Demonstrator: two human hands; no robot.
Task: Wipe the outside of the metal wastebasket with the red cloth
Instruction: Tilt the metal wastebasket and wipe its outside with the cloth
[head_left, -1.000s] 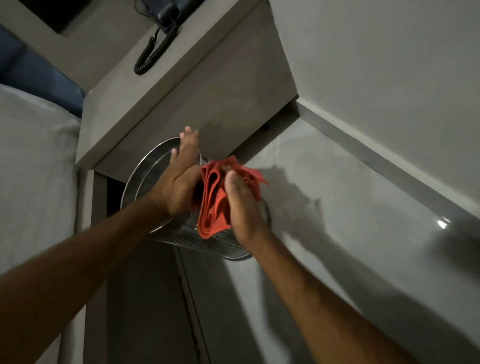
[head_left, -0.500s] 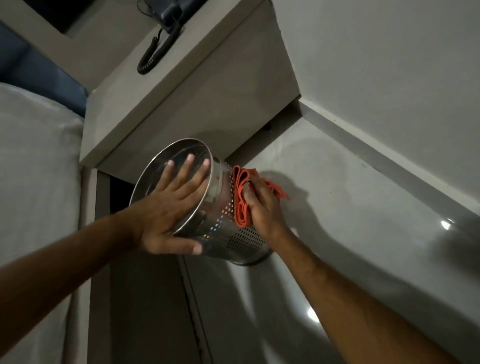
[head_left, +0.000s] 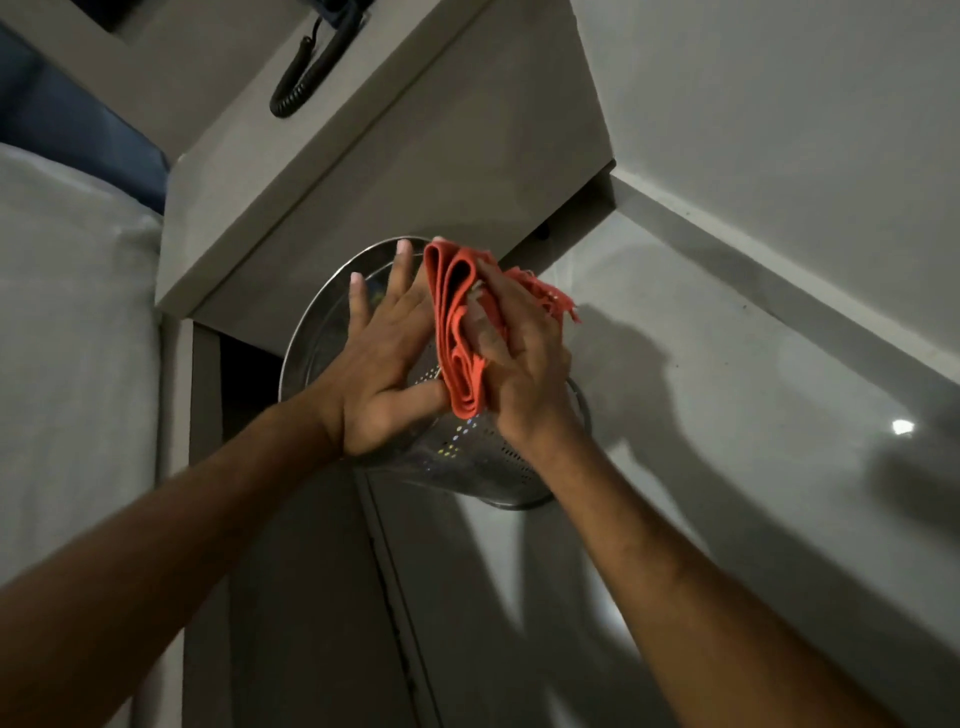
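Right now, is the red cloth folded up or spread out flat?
Folded. The red cloth is bunched into several layers, its looped edges showing, gripped in the right hand against the metal wastebasket.

Wastebasket (head_left: 467, 457) stands tilted on the floor (head_left: 727, 415), before the nightstand (head_left: 415, 156). Left hand (head_left: 379, 364) lies across its rim; right hand (head_left: 524, 358) presses the cloth (head_left: 457, 332) against its upper wall. Coiled cord (head_left: 306, 73) rests on the nightstand top, bed (head_left: 67, 338) left

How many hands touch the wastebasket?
2. The left hand lies flat over the wastebasket at its rim; the right hand presses the cloth on its upper side, so its own contact is hidden.
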